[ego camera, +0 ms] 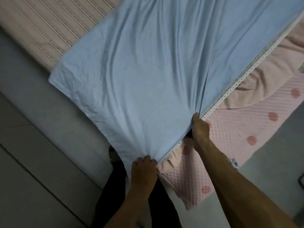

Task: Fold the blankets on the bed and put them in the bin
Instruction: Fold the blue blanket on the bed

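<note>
A light blue blanket (148,71) with a white lace edge lies stretched over the bed, doubled along its length. My left hand (144,170) is closed on its near corner at the bed's edge. My right hand (199,129) grips the lace-trimmed edge a little farther up and to the right. Under and beside it lies a pink blanket (238,129) with darker pink dots, hanging off the near side of the bed. The bin is out of view.
A striped woven mat (49,30) covers the bed at the upper left. The pale bed frame side (41,112) runs diagonally below it, with grey tiled floor (24,178) beyond. My dark trouser legs (111,195) stand against the bed.
</note>
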Tool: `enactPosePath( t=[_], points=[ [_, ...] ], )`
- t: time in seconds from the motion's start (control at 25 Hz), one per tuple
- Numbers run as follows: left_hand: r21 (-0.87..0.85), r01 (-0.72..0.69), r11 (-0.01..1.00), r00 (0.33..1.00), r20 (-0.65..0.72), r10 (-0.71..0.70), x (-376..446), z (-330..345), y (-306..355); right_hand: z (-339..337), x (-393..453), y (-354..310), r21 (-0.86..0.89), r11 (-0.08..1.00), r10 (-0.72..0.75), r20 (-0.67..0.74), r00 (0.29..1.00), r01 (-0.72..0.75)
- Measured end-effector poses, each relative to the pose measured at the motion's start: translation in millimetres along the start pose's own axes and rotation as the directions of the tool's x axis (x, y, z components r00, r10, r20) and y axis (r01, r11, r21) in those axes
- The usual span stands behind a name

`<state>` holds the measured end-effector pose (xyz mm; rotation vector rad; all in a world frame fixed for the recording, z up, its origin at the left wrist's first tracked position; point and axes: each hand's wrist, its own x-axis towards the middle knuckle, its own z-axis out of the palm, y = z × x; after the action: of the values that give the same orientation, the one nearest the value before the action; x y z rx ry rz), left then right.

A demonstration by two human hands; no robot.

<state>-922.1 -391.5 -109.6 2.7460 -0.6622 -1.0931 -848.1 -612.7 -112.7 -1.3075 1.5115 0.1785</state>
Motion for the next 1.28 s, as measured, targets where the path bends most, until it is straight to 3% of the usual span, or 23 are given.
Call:
enactPosePath(
  t=[0.12, 0.32, 0.48, 0.6, 0.72, 0.88, 1.12, 1.28],
  points=[
    [-0.004, 0.015, 1.0, 1.0, 0.015, -0.015, 6, 8, 7, -1, 11, -2, -0.094, 0.995, -0.039, 0.051, 0.998, 0.044],
    [-0.108, 0.109, 0.988, 0.971, 0.225, -0.083, 5, -34, -7, -19, -22, -31, -0.201, 0.974, -0.088, 0.088, 0.992, 0.104],
    [-0.226, 0.095, 0.97, 0.994, -0.031, -0.105, -14, -145, 12, -53, -105, -108, -0.001, 0.971, -0.237, 0.109, 0.965, 0.239],
    [-0.37, -0.068, 0.927, 0.97, -0.241, -0.025, -27, -229, 50, -88, -175, -165, 0.032, 0.895, -0.441, 0.202, 0.875, 0.444],
    [-0.401, -0.188, 0.897, 0.938, -0.345, 0.043, -47, -298, 95, -140, -232, -200, 0.019, 0.823, -0.551, 0.276, 0.788, 0.568],
    [-0.377, -0.323, 0.868, 0.883, -0.45, 0.133, -86, -356, 156, -220, -275, -227, 0.024, 0.747, -0.656, 0.195, 0.729, 0.665],
    [-0.283, -0.359, 0.89, 0.831, -0.531, 0.166, -118, -368, 273, -353, -262, -234, 0.047, 0.642, -0.765, 0.104, 0.635, 0.765],
    [-0.268, -0.283, 0.921, 0.833, -0.545, 0.098, -117, -330, 374, -457, -206, -207, -0.09, 0.566, -0.809, 0.127, 0.573, 0.819]
  ],
)
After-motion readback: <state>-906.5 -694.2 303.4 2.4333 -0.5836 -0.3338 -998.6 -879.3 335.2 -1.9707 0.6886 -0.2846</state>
